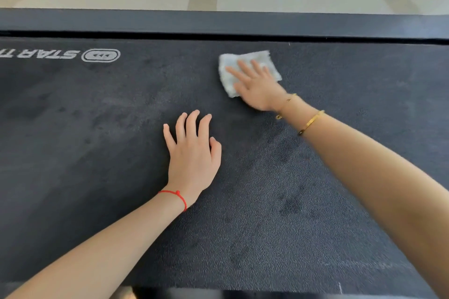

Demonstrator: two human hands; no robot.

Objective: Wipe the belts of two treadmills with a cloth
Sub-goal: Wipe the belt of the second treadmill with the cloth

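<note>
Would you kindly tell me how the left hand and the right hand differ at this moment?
The right hand presses a white cloth flat onto the treadmill belt; the left hand rests bare on the belt. The right hand reaches farther toward the belt's far edge; the left sits nearer. The right wrist wears gold bracelets, the left a red string. Both have straight fingers, palm down.

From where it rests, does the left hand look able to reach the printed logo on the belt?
Probably yes: the left hand lies flat on the belt, and only bare belt lies between it and the logo.
</note>
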